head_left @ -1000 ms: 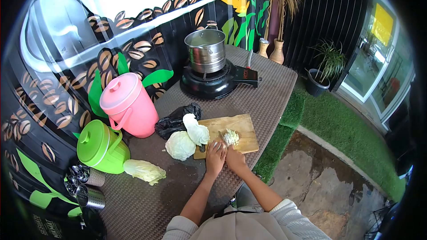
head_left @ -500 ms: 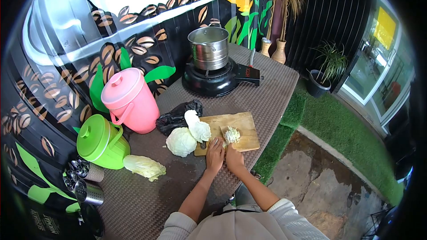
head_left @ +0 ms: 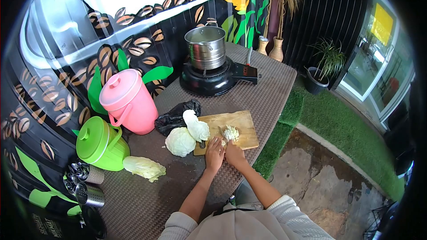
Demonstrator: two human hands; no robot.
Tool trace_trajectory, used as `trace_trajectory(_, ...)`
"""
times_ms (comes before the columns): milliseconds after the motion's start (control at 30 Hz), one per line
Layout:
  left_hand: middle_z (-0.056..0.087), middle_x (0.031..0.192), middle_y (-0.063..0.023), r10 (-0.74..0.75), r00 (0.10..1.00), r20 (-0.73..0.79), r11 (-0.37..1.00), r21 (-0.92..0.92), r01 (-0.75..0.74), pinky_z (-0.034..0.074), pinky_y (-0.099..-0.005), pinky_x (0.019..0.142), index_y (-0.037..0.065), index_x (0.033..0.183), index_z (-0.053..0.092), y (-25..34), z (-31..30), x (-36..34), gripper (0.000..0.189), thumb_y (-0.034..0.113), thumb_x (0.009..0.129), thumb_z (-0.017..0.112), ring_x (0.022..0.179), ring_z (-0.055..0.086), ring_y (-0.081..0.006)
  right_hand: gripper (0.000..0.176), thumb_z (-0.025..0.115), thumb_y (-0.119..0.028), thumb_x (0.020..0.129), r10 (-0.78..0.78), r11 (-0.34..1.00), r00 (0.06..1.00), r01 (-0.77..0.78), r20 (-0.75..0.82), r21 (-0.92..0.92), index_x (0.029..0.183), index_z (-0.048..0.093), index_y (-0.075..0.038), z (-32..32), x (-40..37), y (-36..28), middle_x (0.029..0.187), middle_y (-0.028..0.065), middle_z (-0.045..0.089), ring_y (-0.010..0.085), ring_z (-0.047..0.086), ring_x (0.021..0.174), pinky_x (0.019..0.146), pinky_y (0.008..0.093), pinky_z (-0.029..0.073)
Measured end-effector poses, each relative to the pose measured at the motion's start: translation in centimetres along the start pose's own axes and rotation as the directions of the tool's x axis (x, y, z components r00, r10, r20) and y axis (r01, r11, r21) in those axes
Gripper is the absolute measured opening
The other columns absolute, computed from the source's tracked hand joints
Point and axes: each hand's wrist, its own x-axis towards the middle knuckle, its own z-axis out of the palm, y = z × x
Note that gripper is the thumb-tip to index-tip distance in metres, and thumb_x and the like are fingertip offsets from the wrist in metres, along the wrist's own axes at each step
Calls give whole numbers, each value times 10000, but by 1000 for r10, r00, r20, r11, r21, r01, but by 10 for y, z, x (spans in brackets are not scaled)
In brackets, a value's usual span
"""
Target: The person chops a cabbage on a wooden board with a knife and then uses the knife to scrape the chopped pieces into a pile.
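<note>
On the wooden cutting board (head_left: 247, 124), my right hand (head_left: 234, 154) is closed around a knife (head_left: 220, 131), its blade pointing away from me beside a small heap of shredded cabbage (head_left: 231, 133). My left hand (head_left: 215, 153) is close on the left, fingers bent down and pressed onto a small piece of cabbage (head_left: 223, 143), mostly hidden by the hands. Left of the board sits a cabbage head (head_left: 180, 142), with loose cabbage leaves (head_left: 196, 126) overlapping the board's left edge.
A black plastic bag (head_left: 178, 116) lies behind the cabbage. Farther back, a steel pot (head_left: 206, 49) stands on a black portable stove (head_left: 209, 80). Pink (head_left: 131, 102) and green (head_left: 102, 144) lidded pitchers, a napa cabbage (head_left: 144, 168) and metal utensil holders (head_left: 90, 194) are on the left.
Both hands stay at the board, with the right hand and knife shifted only slightly. The shredded heap looks nearly the same. The whole view has moved a little.
</note>
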Motion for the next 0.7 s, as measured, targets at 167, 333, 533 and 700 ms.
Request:
trace_trajectory(167,604,1130,-165,5,1000,-4,1000,11,-5,369,-404,1009,-72,1017,626,-1,1,2,240,61,843,528,1177,482,-303,324,524,-184,845,91,996,993,-90,-72,19,1044,413,46,20,-8,1,780,257,632,393,648,749,651,472,520)
trace_trajectory(333,606,1130,-169,-1,1000,24,1000,-10,1,359,-413,1019,-71,1045,620,-2,0,1,258,72,853,523,1180,481,-306,273,490,-179,862,23,999,998,-24,54,30,1045,416,9,3,9,7,781,268,627,387,648,775,654,491,521)
trace_trajectory(533,593,1154,-174,-2,1000,5,1000,1,2,358,-412,1012,-61,1042,628,-4,2,0,248,62,845,539,1190,469,-324,285,488,-207,874,98,995,994,-97,-38,29,1027,434,27,22,-1,0,777,258,629,398,643,757,635,486,519)
trace_trajectory(700,596,1150,-173,-5,1000,14,1000,-21,6,358,-410,1013,-59,1043,628,-3,2,1,245,55,845,542,1189,471,-323,246,487,-188,872,-6,999,1000,6,8,-38,1010,439,9,0,-1,-2,769,236,639,384,654,741,612,448,537)
